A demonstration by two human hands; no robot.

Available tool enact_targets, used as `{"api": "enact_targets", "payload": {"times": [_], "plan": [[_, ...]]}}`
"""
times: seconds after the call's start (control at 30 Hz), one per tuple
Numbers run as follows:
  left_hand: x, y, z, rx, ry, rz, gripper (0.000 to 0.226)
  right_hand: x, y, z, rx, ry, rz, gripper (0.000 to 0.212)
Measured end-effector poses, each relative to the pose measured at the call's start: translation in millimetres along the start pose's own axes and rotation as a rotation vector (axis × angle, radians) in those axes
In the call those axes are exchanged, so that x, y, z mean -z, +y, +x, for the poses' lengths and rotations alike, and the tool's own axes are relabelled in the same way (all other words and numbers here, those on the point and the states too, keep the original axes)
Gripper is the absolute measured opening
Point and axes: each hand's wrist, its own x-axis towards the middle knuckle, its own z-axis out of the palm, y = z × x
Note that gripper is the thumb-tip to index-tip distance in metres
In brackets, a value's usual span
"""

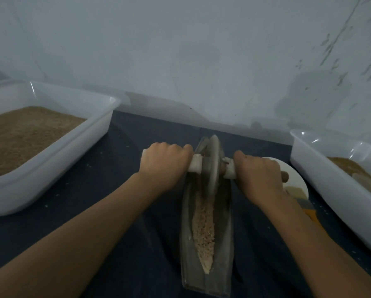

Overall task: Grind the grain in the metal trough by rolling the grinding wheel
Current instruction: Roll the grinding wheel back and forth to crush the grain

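Grinding wheel (213, 166) stands upright at far end of metal trough (204, 274), grain (204, 226) trailing toward me. My left hand (163, 163) and right hand (258, 175) curl fingers round axle handle (195, 165) each side, keeping it balanced. Bins (51, 151) flank on counter (120, 181).

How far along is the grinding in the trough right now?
Done: the grain lying along the metal trough looks partly crushed, with coarse bits showing.
In hand: the left hand and right hand each grip a handle of the grinding wheel, which stands at the trough's far end.
Left: more rolling. The left tub holds plenty of grain.
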Motion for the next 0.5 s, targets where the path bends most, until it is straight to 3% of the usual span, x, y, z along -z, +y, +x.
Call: {"api": "enact_targets", "payload": {"times": [0.17, 0.33, 0.5], "plan": [[7.9, 0.0, -11.3, -0.034, 0.008, -0.029, 0.041, 10.1, 1.3, -17.2, 0.004, -0.087, -0.023, 0.029], [34.7, -0.6, -61.5, -0.175, 0.036, -0.093, 0.058, 37.3, -5.8, -68.9, 0.109, -0.035, 0.075, 0.061], [27.3, 1.5, -48.6, -0.125, -0.037, -0.040, 0.050, 25.8, -5.5, -52.4, 0.058, -0.080, -0.060, 0.045]]}}
